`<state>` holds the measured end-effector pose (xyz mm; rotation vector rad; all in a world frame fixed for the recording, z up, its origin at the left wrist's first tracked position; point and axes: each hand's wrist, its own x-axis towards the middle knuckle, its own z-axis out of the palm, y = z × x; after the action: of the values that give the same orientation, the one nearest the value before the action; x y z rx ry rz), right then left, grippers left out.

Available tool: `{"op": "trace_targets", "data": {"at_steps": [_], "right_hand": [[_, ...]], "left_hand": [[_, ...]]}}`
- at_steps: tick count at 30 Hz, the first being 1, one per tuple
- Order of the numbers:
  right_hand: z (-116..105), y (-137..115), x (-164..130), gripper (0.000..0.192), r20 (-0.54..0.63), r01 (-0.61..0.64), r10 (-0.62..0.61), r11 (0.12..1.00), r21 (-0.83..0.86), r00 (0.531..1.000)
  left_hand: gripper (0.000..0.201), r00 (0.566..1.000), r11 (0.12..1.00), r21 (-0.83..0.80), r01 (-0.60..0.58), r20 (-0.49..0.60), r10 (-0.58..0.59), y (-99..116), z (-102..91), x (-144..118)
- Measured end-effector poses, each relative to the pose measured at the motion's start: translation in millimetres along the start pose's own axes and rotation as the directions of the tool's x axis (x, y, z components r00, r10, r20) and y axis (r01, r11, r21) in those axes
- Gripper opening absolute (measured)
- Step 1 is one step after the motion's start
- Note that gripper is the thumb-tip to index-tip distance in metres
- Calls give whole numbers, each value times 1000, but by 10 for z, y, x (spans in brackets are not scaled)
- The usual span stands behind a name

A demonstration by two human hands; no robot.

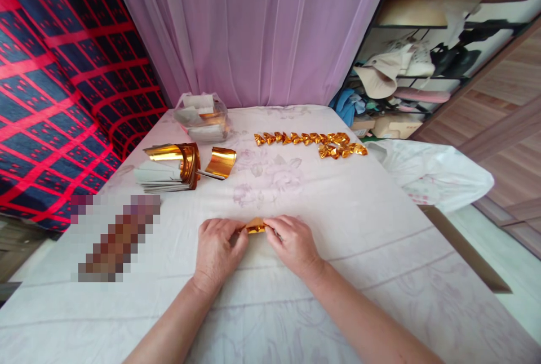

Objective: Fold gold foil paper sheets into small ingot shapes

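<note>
Between my two hands, just over the tablecloth, is a small piece of folded gold foil paper [256,227]. My left hand [220,248] pinches its left end between thumb and fingers. At the other end, my right hand [293,243] has its fingertips closed on the paper. Further back lies a row of folded gold foil pieces [302,138], with a shorter row [343,151] in front of its right end. A stack of gold foil sheets with pale backs [167,172] stands at the left, and one curled gold sheet [222,162] lies beside it.
A clear plastic bag [202,119] with more paper sits at the table's back left. The flowered tablecloth [270,307] covers the table. A blurred-out patch [120,237] hides something at left. Beyond the right edge are a white plastic bag [439,172] and a shelf with shoes [416,60].
</note>
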<state>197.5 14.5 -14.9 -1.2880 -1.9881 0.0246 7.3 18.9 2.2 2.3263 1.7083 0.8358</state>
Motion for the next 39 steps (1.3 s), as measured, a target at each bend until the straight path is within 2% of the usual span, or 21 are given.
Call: {"op": "trace_targets", "data": {"at_steps": [6, 11, 13, 16, 39], "right_hand": [[1, -12, 6, 17, 21, -27, 26, 999, 21, 999], [-29, -12, 10, 12, 92, -81, 86, 995, -64, 992], [-49, -14, 13, 9, 116, -78, 88, 993, -94, 989], [-67, -20, 16, 15, 141, -52, 70, 991, -123, 988], [-50, -29, -1, 23, 135, 5, 16, 988, -156, 991]], "left_hand": [[17, 1000, 998, 69, -6, 21, 5, 40, -27, 12], [17, 999, 997, 66, -29, 20, 27, 30, -25, 6], [17, 999, 997, 65, -37, 13, 36, 21, -18, 3], [17, 999, 996, 73, -47, 8, 47, 13, -11, 1], [26, 989, 980, 137, -142, 48, 137, 76, -12, -1]]}}
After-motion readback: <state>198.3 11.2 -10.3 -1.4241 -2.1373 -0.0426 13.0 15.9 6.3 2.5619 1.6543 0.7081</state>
